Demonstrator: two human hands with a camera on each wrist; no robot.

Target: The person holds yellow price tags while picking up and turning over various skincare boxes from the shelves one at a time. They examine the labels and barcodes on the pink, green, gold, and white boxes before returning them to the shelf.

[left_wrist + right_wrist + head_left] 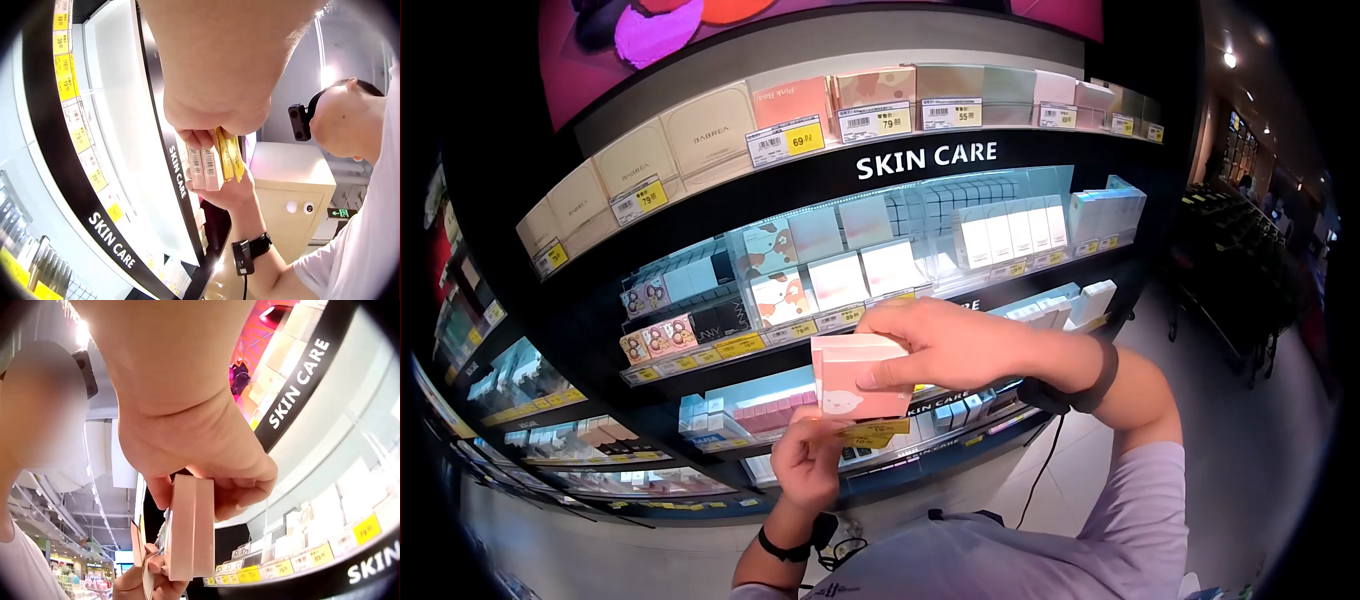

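Two smooth pale-pink rectangular boxes [865, 378] sit gripped in the right hand [945, 342], apart from black-edged shelves [1040, 146]; the left hand [808, 462] pinches thin yellow printed strips [874, 435].

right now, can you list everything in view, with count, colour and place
pink boxes: at least two, pink, in the right hand
yellow slips: two visible, yellow, at the left hand's fingers
display unit: one, black-edged, ahead
shelf boxes: many, cream, pink, green, white, on its tiers
price labels: many, white and yellow, along shelf edges
poster: one, mostly magenta, above
side shelves: several, stocked, far left
floor: pale, below
head camera: one, black, on the head
wrist straps: two, black, one per wrist
left hand: one, below the boxes
right hand: one, over the boxes
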